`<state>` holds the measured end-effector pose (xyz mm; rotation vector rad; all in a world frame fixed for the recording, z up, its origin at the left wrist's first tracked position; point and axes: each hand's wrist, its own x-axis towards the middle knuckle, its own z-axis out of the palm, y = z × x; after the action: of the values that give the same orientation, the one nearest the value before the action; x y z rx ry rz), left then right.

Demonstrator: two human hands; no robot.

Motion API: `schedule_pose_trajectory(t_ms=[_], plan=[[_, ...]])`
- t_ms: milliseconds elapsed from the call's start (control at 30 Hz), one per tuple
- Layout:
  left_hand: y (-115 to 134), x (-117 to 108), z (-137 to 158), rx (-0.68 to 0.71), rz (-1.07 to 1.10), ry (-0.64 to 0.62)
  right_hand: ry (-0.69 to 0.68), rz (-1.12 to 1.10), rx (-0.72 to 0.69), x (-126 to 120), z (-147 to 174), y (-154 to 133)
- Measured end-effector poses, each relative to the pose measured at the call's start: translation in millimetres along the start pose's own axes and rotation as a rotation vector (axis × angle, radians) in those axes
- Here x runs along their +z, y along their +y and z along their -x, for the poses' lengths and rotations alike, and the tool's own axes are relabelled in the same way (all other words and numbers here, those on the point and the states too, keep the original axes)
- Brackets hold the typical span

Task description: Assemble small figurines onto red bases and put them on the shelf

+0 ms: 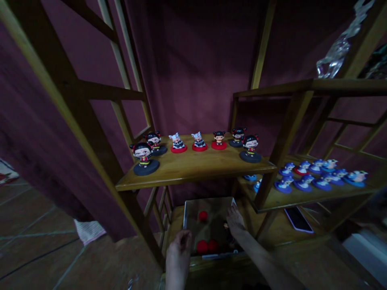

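Note:
On the lower shelf stands an open cardboard box (208, 205) with red round pieces (203, 216) inside; two more lie at its front. My left hand (179, 253) is at the box's front left corner, its fingers curled in; whatever they may hold is hidden. Over the box's right side reaches my right hand (236, 219), its fingers stretched out near the back right corner. Beneath that hand is a dark figurine (226, 226), partly in shadow. Above the box, several small figurines on round bases, such as a black-haired one (143, 155), stand on a wooden shelf (193, 165).
On the right shelf are several blue figurines (305, 182). Below them lies a phone (298, 219). A clear glass ornament (332, 56) stands on the upper right ledge. Wooden posts (273, 149) frame the shelves, and a purple curtain (196, 72) hangs behind.

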<state>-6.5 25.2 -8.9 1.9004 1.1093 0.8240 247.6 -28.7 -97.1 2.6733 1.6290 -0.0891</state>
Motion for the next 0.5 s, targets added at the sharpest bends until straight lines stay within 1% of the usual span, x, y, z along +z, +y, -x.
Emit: schedule_pose_trajectory(t_ms=[167, 267, 333, 400, 500], plan=[[1.6, 1.9, 0.7, -0.008, -0.049, -0.003, 0.027, -0.046, -0.029, -4.5, 2.8, 0.1], [6.0, 5.3, 1.8, -0.034, -0.113, -0.054, 0.059, -0.095, -0.044, -14.7, 9.5, 0.7], [7.6, 8.4, 3.7, -0.063, -0.205, -0.098, 0.114, -0.121, -0.006, -23.6, 15.5, 3.2], [7.5, 11.7, 6.8, -0.073, -0.338, -0.104, 0.151, -0.183, 0.033, -30.8, 20.7, 6.9], [5.2, 16.6, 12.2, -0.09, -0.55, -0.112, 0.108, -0.314, 0.044, -33.6, 24.1, 11.9]])
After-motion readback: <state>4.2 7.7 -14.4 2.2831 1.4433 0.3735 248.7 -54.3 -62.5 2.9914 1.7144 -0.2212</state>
